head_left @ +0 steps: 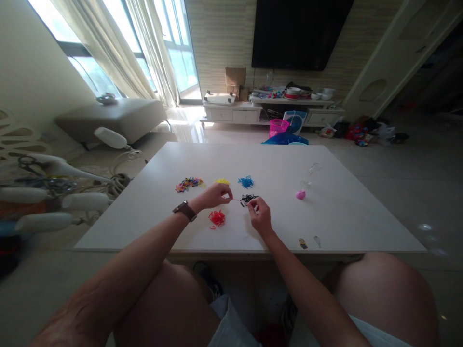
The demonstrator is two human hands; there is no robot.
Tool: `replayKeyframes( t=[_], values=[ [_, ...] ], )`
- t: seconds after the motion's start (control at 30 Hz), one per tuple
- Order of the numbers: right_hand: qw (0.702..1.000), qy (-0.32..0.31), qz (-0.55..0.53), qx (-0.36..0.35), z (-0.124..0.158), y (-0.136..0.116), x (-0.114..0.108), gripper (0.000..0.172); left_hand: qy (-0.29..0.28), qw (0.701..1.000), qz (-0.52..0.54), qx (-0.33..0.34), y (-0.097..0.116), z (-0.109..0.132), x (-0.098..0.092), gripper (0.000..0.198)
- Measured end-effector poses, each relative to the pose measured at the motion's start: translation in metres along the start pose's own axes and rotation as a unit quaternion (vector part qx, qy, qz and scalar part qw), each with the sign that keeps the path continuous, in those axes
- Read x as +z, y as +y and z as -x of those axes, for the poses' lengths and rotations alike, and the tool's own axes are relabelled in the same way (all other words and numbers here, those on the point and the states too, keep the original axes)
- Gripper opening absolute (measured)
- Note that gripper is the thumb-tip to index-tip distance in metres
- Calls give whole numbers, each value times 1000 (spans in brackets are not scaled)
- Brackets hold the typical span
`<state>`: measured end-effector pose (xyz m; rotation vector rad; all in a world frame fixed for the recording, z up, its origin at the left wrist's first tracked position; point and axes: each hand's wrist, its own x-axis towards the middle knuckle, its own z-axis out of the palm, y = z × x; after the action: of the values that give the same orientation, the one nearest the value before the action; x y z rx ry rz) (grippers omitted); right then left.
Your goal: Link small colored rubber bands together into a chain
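Note:
Above the white table [275, 164], my left hand [220, 194] pinches one end of a thin pink rubber band [236, 199]. The strand runs towards the pinched fingertips of my right hand [259, 214], and its far end is lost against a pile of black rubber bands [247, 198]. Below my left hand lies a red pile [217, 218]; a yellow pile [222, 181] is partly hidden behind it. A blue pile [246, 181] sits farther back, and a mixed-colour pile [188, 184] is to the left.
On the table's right are a pink object [300, 194] and a clear plastic piece [314, 167]. Two small flat pieces, one a yellow figure [302, 243], lie near the front edge. A white-armed lamp [112, 138] stands left of the table; a pink basket [278, 127] is behind it.

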<state>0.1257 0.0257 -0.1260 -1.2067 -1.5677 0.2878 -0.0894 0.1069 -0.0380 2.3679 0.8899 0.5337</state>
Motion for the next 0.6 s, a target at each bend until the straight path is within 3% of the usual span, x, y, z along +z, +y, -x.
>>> replayKeyframes(
  t=[0.13,0.3,0.5,0.6],
  values=[
    [1000,-4,-3,5,1,-1,2,15,10,1000,-9,-1,3,1,2,14],
    [998,-45,-34,-5,2,1,4,13,-15,1000,-12,13,2,1,11,14],
    [998,6,-48,48,1,6,4,10,82,992,-47,-85,-36,9,-9,20],
    [999,-13,-40,31,1,6,4,10,66,989,-70,-117,-54,13,-12,22]
  ],
)
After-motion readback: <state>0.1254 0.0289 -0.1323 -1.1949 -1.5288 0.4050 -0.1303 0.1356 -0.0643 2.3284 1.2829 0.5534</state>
